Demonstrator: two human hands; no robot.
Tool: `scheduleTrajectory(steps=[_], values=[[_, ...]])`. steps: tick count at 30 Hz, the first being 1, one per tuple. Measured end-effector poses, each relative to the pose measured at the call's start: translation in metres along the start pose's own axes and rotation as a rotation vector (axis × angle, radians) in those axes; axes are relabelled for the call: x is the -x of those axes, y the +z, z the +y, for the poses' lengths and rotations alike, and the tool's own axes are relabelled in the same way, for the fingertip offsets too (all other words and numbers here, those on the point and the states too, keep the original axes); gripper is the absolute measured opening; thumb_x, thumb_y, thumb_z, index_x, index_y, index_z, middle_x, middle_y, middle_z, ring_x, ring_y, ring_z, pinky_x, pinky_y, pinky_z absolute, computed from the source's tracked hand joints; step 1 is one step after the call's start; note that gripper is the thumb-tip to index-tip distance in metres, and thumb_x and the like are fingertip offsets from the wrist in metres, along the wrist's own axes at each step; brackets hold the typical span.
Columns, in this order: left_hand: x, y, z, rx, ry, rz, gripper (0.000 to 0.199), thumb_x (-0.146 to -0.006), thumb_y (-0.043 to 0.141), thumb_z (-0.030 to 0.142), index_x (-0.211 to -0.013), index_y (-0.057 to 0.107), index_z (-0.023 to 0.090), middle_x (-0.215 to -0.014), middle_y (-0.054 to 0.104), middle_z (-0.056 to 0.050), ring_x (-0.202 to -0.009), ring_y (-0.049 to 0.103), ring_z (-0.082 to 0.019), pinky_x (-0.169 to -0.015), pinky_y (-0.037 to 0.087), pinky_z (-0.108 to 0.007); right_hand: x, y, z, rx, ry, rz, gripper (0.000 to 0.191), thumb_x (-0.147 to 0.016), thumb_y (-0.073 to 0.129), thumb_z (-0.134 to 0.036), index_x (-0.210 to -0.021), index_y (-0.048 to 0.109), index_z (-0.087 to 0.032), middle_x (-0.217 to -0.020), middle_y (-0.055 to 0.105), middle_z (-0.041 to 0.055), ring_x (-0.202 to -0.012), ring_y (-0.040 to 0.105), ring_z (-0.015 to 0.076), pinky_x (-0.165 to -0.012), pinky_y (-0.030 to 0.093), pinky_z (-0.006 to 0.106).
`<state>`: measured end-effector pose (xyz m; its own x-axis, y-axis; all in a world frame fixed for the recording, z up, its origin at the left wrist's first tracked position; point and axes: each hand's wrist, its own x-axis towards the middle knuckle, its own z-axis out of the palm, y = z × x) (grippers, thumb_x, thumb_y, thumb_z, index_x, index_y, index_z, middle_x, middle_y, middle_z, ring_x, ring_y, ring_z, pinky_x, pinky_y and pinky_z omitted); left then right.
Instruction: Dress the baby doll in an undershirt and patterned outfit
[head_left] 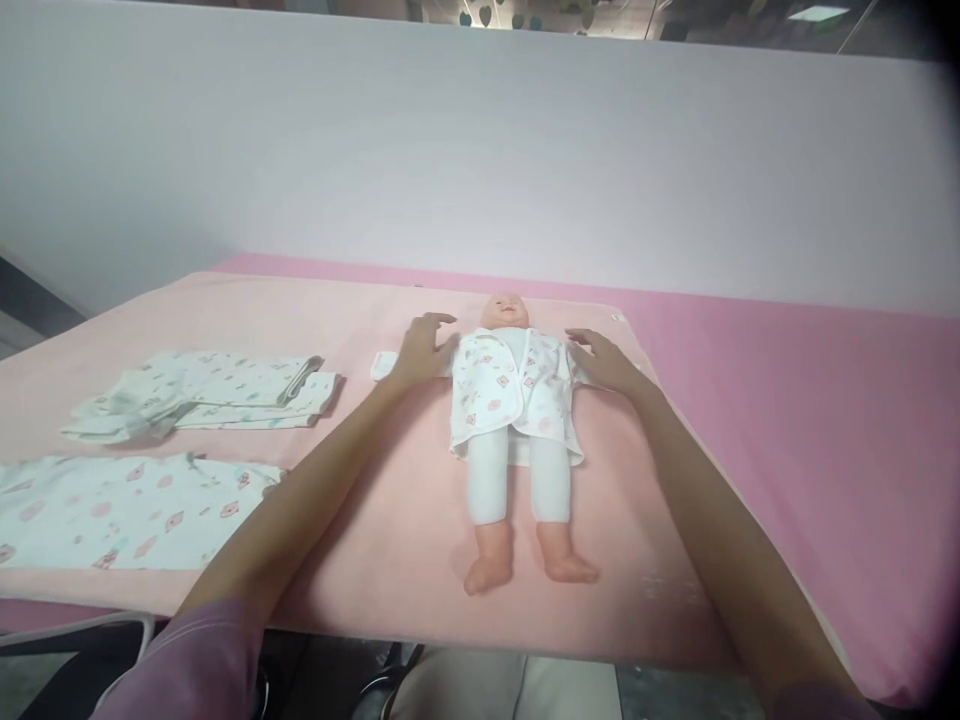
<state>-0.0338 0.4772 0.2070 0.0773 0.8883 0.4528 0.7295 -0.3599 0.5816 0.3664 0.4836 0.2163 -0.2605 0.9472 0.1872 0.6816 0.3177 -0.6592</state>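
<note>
A baby doll lies on its back, head toward the wall and bare feet toward me. It wears a white patterned top over white leggings. My left hand rests at the doll's sleeve on the left side, its fingers apart. On the right side, my right hand lies over the other sleeve with fingers spread. Neither hand visibly grips the cloth. A white cuff shows to the left of my left hand.
Folded patterned clothes and a spread patterned garment lie at the left on the peach mat. A pink surface extends to the right. A white partition stands behind.
</note>
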Motion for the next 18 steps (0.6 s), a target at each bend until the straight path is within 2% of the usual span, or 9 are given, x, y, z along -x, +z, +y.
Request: scheduleTrajectory(steps=[3,5,7,10,12,15,18], values=[[-0.008,-0.026,-0.033,-0.095,-0.236,-0.163,0.056,-0.102,0.056,0.07,-0.125,0.074,0.022,-0.134,0.078,-0.015,-0.124,0.071,-0.036,-0.107,0.056,-0.048,0.009,-0.03,0.008,0.154,0.196,-0.149,0.05,-0.11,0.054,-0.065,-0.128,0.076,-0.023,-0.145,0.075,0.0136,-0.13,0.071,0.0374,-0.112,0.056,0.05],[-0.01,-0.042,-0.049,-0.089,-0.298,-0.309,0.062,-0.097,0.056,0.078,-0.12,0.075,0.024,-0.127,0.081,-0.013,-0.115,0.074,-0.035,-0.097,0.057,-0.044,0.015,-0.043,0.011,0.192,0.221,-0.216,0.054,-0.109,0.052,-0.072,-0.117,0.076,-0.024,-0.135,0.079,0.0118,-0.119,0.073,0.0364,-0.099,0.059,0.046],[-0.011,-0.054,-0.059,-0.101,-0.27,-0.412,0.065,-0.095,0.054,0.083,-0.114,0.077,0.025,-0.121,0.081,-0.012,-0.11,0.075,-0.035,-0.093,0.056,-0.043,0.021,-0.048,0.016,0.202,0.211,-0.246,0.06,-0.105,0.055,-0.08,-0.121,0.075,-0.025,-0.135,0.078,0.0109,-0.117,0.073,0.0354,-0.093,0.058,0.043],[-0.012,-0.065,-0.063,-0.137,-0.236,-0.527,0.069,-0.093,0.052,0.09,-0.099,0.076,0.026,-0.108,0.08,-0.012,-0.099,0.075,-0.034,-0.087,0.054,-0.044,0.024,-0.048,0.025,0.24,0.242,-0.267,0.078,-0.089,0.075,-0.087,-0.139,0.071,-0.028,-0.14,0.076,0.0115,-0.118,0.073,0.0369,-0.091,0.058,0.041],[-0.013,-0.07,-0.06,-0.156,-0.241,-0.574,0.069,-0.085,0.062,0.094,-0.091,0.074,0.026,-0.1,0.078,-0.011,-0.093,0.074,-0.034,-0.081,0.053,-0.042,0.024,-0.048,0.03,0.254,0.261,-0.271,0.089,-0.08,0.083,-0.089,-0.143,0.07,-0.027,-0.143,0.075,0.0136,-0.12,0.073,0.0392,-0.09,0.059,0.041],[-0.014,-0.077,-0.054,-0.186,-0.262,-0.589,0.068,-0.073,0.077,0.092,-0.085,0.071,0.026,-0.091,0.075,-0.011,-0.084,0.073,-0.033,-0.073,0.052,-0.041,0.025,-0.052,0.032,0.288,0.276,-0.213,0.091,-0.082,0.076,-0.094,-0.142,0.072,-0.026,-0.152,0.071,0.0161,-0.129,0.071,0.0427,-0.093,0.06,0.043],[-0.014,-0.085,-0.05,-0.205,-0.259,-0.518,0.066,-0.075,0.076,0.089,-0.089,0.07,0.025,-0.095,0.077,-0.013,-0.084,0.073,-0.032,-0.073,0.053,-0.041,0.027,-0.059,0.027,0.35,0.291,-0.162,0.086,-0.085,0.071,-0.096,-0.139,0.072,-0.029,-0.153,0.071,0.0141,-0.132,0.069,0.0431,-0.095,0.06,0.045]])
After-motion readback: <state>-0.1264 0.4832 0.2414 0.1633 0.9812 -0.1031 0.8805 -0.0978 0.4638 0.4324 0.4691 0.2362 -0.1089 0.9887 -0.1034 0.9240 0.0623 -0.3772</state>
